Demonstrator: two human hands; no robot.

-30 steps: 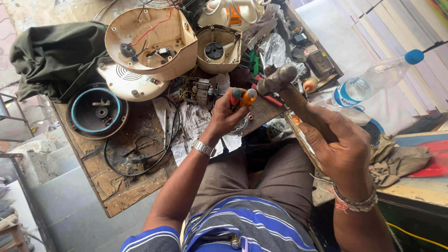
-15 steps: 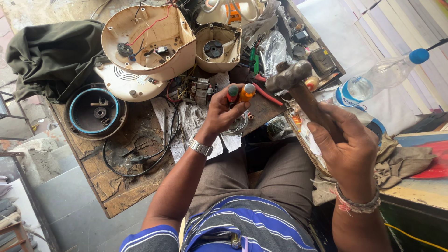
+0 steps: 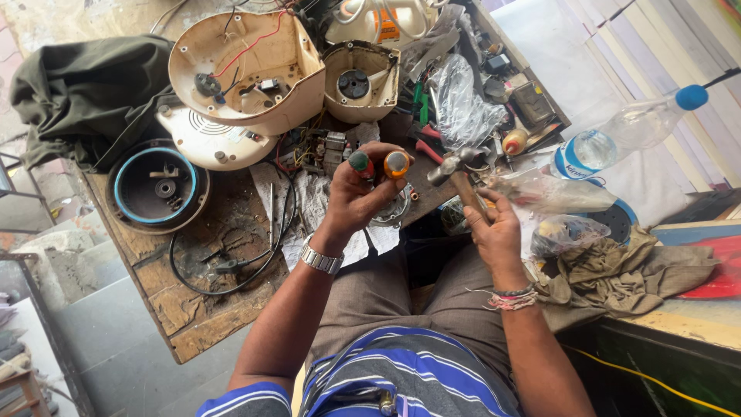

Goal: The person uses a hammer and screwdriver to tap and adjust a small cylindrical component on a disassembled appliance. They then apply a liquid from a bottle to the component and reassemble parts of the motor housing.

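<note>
Hands are working close together over the lap, just at the near edge of the wooden workbench. The right hand is gripping the wooden handle of a hammer, whose long axis is running up and leftward from the palm, with the metal head lying just right of the left hand. That left hand is clamping two screwdrivers side by side, one green-capped, one orange-capped, their butt ends pointing up toward the camera and sitting nearest the hammer head. Farther out on the bench, an opened cream appliance housing is showing wires and small parts inside, and a smaller cream shell is holding a dark round part. Off to the right, a plastic bottle is lying on its side.
</note>
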